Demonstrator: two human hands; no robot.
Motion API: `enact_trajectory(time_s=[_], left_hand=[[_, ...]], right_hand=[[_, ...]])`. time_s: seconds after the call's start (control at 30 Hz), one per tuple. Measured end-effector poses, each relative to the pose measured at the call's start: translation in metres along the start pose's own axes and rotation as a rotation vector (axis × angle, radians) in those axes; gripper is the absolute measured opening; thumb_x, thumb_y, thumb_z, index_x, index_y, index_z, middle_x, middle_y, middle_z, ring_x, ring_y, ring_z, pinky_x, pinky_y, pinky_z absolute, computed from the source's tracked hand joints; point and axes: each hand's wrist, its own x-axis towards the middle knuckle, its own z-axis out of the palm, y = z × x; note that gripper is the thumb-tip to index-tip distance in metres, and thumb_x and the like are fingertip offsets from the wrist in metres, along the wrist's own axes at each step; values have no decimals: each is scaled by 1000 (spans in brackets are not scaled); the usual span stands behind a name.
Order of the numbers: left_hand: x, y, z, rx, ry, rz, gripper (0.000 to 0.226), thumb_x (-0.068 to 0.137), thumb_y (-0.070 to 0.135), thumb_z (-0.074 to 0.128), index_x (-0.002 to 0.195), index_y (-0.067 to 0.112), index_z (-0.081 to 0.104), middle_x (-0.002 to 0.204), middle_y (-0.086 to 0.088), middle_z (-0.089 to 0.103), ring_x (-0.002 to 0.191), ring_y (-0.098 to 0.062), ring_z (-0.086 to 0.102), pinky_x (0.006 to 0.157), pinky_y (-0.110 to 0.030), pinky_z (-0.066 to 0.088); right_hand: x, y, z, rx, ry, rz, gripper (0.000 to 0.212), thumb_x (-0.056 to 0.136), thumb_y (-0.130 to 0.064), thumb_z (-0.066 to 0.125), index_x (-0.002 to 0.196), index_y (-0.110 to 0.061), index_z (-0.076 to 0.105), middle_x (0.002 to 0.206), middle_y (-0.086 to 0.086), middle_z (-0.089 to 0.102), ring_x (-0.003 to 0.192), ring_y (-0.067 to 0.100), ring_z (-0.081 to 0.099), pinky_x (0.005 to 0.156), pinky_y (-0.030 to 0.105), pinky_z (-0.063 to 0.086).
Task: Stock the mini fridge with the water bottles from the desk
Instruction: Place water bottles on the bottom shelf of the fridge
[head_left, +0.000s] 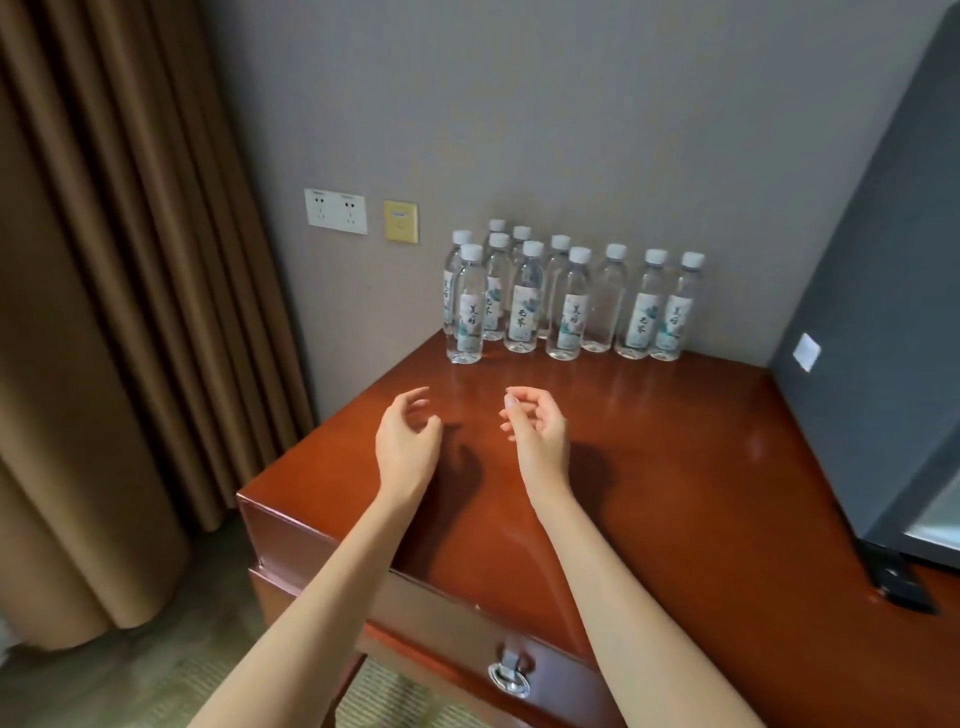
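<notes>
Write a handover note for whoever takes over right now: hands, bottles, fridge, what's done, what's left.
Left hand: empty, fingers loosely curled, above the desk.
Right hand: empty, loosely curled, beside the left.
Water bottles: eleven caps show, all upright, clustered at the back of the desk against the wall.
Mini fridge: stands on the desk's right end. Its inside is out of view, and I cannot tell whether the door is open.
Done: nothing visible; no bottle is in hand.
Left: move every bottle from the desk into the fridge.
</notes>
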Motion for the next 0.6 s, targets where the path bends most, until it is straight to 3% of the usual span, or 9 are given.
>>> enact_trajectory(time_s=[0.13, 0.23, 0.3, 0.47, 0.6], left_hand=[[27, -4, 16, -33, 10, 9, 31, 88, 11, 62, 119, 16, 62, 113, 1, 66, 93, -4, 61, 86, -21, 48], [48, -8, 29, -75, 35, 8, 32, 89, 16, 64, 121, 16, 61, 115, 2, 65, 93, -3, 61, 77, -8, 46], [62, -10, 38, -127, 68, -14, 35, 89, 18, 65, 124, 17, 60, 116, 2, 64, 92, -1, 60, 75, -8, 47], [96, -17, 61, -197, -20, -19, 46, 89, 26, 67, 132, 21, 52, 118, 11, 55, 102, -3, 57, 85, -16, 46], [122, -22, 77, -231, -108, -7, 51, 93, 23, 63, 139, 20, 44, 124, 13, 50, 112, -3, 52, 95, -21, 45]], right_hand=[[30, 12, 17, 8, -47, 27, 12, 92, -20, 63, 104, -18, 63, 89, 6, 66, 71, 7, 61, 68, 22, 48], [54, 22, 31, -2, -90, 43, 21, 92, -25, 64, 112, -20, 61, 94, 0, 63, 83, 13, 60, 76, 28, 49], [69, 28, 39, -2, -98, 45, 26, 91, -26, 65, 116, -20, 61, 95, -5, 62, 85, 9, 60, 77, 25, 50], [108, 43, 59, 59, -66, 24, 27, 91, -22, 66, 118, -18, 59, 107, -3, 63, 94, 5, 61, 75, 10, 46], [138, 55, 71, 66, -92, 23, 30, 92, -25, 65, 120, -23, 57, 128, 0, 58, 117, 10, 56, 94, 19, 46]])
